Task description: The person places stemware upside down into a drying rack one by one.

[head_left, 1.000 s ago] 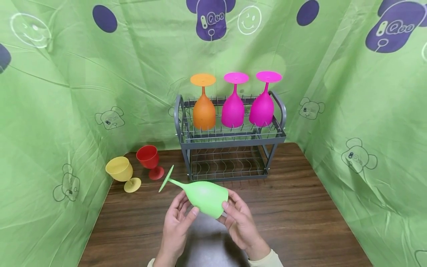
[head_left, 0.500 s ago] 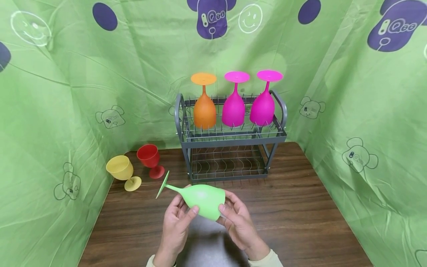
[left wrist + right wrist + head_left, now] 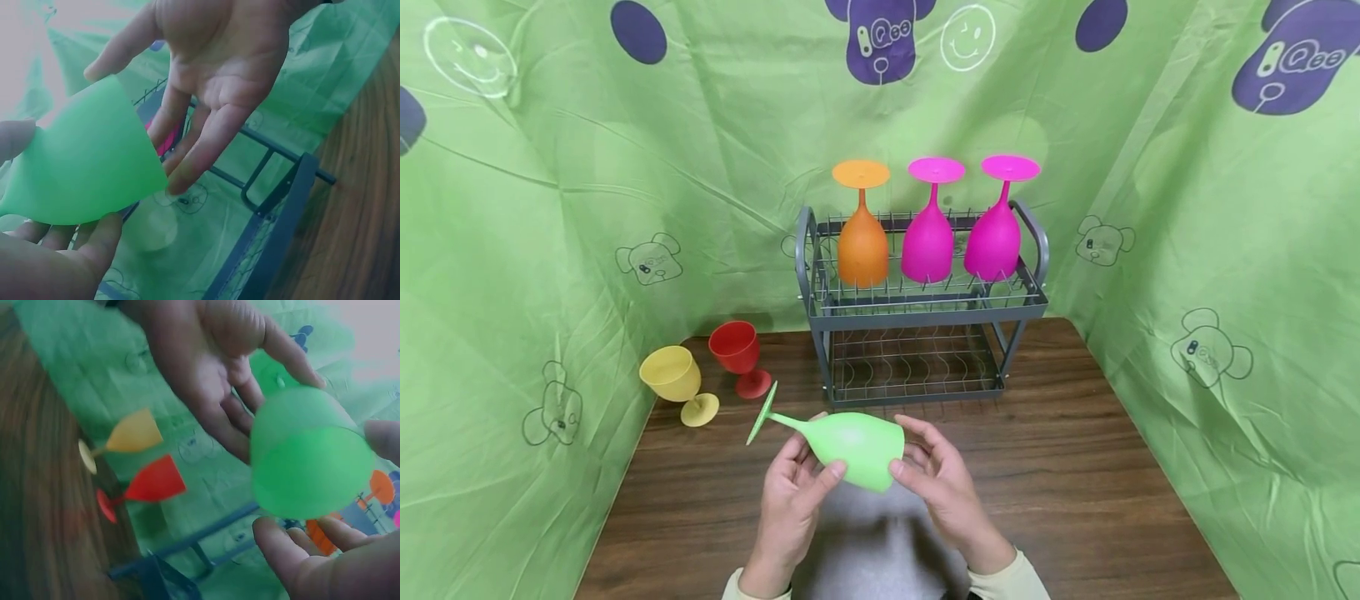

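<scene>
A light green plastic wine glass lies tilted on its side in the air over the table, foot to the left and mouth to the right. My left hand grips its bowl near the stem, thumb in front and fingers behind. At the mouth end is my right hand, fingers spread and fairly straight, thumb by the rim. In the left wrist view, the right hand's fingertips lie at the rim's edge. The right wrist view looks at the bowl's mouth; there the right fingers sit just below it.
A dark two-tier dish rack stands at the back. On its top tier are an upside-down orange wine glass and two magenta ones. A yellow goblet and a red goblet stand at the table's left. Green cloth surrounds the wooden table.
The green wine glass has shifted slightly left and its foot has dipped. My right hand's fingers have loosened from behind the rim and spread. My left hand keeps its grip.
</scene>
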The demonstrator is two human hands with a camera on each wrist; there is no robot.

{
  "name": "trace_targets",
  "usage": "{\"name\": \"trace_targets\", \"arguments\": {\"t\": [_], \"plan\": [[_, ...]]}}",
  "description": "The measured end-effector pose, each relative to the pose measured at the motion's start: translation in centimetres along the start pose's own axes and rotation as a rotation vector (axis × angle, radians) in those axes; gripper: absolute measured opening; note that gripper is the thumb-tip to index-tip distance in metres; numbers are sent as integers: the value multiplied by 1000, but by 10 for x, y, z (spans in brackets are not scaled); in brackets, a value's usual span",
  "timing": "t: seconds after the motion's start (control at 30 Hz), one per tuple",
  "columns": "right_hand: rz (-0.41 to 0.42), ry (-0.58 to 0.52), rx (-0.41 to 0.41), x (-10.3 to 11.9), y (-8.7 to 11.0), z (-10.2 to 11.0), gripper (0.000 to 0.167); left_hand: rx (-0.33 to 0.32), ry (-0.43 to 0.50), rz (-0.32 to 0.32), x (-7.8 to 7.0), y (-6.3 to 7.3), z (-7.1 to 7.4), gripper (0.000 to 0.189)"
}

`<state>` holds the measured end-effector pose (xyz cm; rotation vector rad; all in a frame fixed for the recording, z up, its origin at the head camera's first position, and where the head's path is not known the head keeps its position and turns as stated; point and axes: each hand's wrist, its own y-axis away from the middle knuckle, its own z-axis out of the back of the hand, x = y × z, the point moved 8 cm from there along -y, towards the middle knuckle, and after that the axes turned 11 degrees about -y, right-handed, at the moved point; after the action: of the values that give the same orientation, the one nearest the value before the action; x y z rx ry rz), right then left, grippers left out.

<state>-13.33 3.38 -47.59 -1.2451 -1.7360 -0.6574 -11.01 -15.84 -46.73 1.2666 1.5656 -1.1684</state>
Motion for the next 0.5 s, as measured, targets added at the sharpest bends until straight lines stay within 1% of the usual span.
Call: {"name": "trace_targets", "arguments": {"t": [0.1, 0.23, 0.37, 0.43, 0.5], "plan": [[61, 184, -3, 11, -2, 1, 64, 8, -38, 8, -1, -1, 3, 71], [124, 377, 48, 24, -6, -3, 60, 31, -115, 50, 1, -3, 5, 74], [160, 492, 91, 33, -10, -9, 60, 68, -223, 92, 3, -4, 3, 73], [168, 526, 105, 36, -12, -12, 61, 82, -288, 95, 2, -4, 1, 72], [171, 566, 119, 37, -15, -16, 62, 92, -375, 87, 0, -6, -1, 70]]}}
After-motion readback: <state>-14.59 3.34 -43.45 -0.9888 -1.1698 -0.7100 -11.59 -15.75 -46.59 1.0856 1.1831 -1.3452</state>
